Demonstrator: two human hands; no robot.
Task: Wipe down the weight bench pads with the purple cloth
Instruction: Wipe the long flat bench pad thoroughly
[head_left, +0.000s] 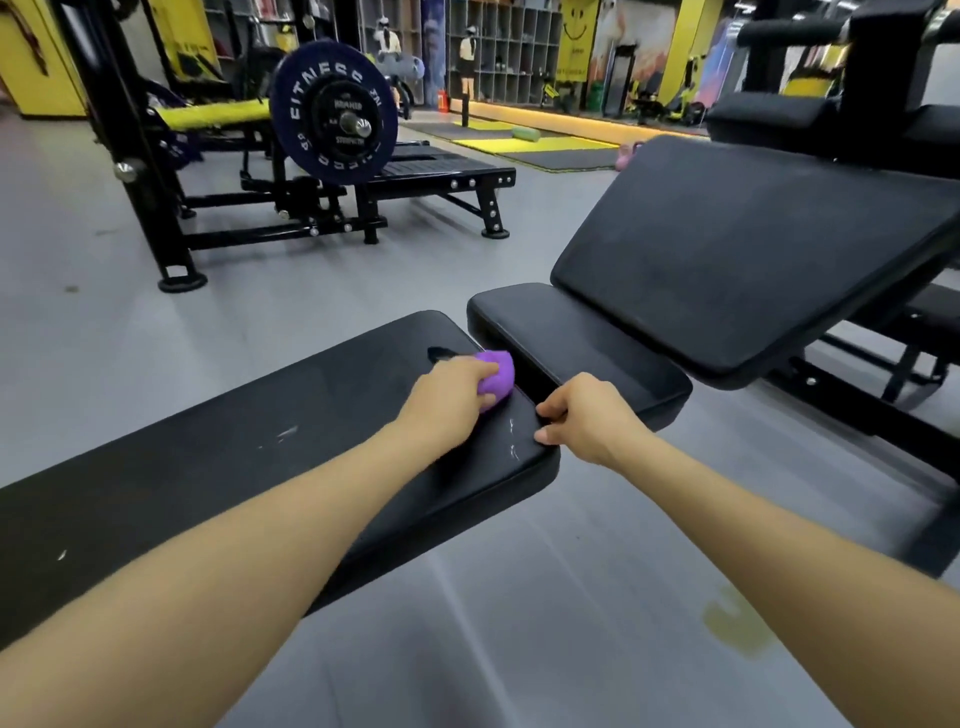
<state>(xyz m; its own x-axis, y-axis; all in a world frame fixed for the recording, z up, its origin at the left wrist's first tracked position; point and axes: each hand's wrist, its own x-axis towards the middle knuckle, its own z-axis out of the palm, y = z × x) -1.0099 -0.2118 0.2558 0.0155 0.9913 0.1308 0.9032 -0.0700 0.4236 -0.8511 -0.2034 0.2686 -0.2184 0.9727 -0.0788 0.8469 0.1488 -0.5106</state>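
L hand (451, 387) clutches purple cloth (496, 375), balled, near far end of flat bench pad (218, 457). R hand (582, 415) grips pad's end corner. Risk: balled cloth covers little, may skip edges & seat pad (576, 343).

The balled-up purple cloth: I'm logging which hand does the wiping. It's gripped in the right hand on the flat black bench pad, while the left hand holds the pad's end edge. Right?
Not quite: the hands are swapped. The head view shows the left hand gripping the balled-up purple cloth on the flat black bench pad, while the right hand holds the pad's end edge.
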